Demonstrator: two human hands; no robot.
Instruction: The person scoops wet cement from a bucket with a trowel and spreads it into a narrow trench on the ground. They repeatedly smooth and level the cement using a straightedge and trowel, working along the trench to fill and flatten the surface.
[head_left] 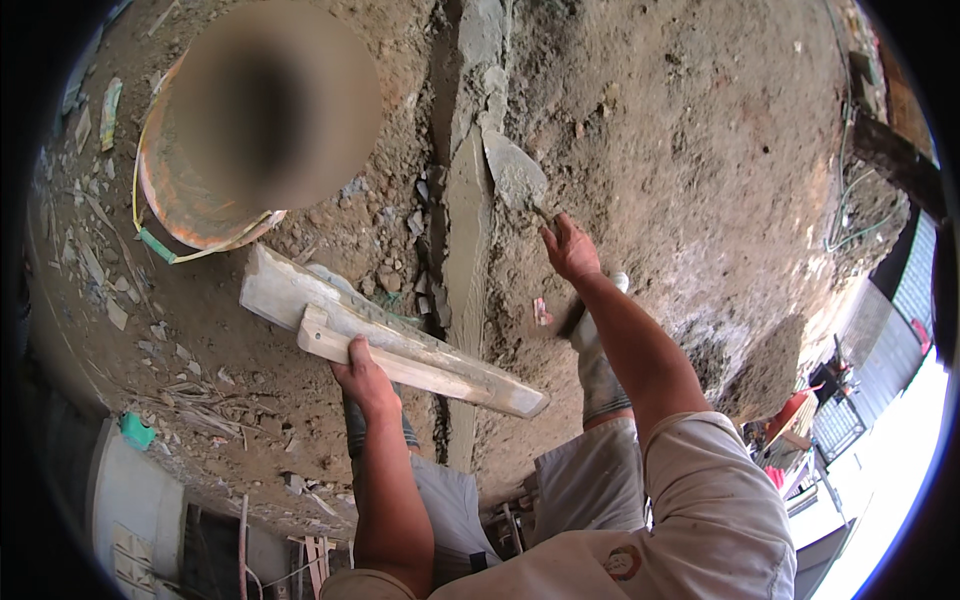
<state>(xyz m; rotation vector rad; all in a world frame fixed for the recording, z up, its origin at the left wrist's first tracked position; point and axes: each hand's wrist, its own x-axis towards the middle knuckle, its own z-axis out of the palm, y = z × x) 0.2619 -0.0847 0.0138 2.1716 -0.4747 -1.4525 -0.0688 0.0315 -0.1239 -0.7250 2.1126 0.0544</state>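
Observation:
My left hand point(368, 382) is closed around the wooden handle bar of a long float point(400, 342), a mortar-stained board held slantwise across the strip in front of my legs. A pointed trowel point(515, 172) is in my right hand point(572, 248), fingers wrapped round its handle. The trowel's blade, smeared with grey mortar, lies at the right edge of the mortar strip point(466, 230). That strip runs from the far edge toward my feet; its nearer part looks smooth, while the far part is rougher and lumpy. The float's board hides a section of it.
A bucket point(165, 195) with a wire handle and green grip stands at left, partly covered by a blurred patch. Broken stones point(395, 225) line a narrow gap left of the strip. Rubble point(115, 290) lies far left; a green scrap point(137, 431) sits lower left.

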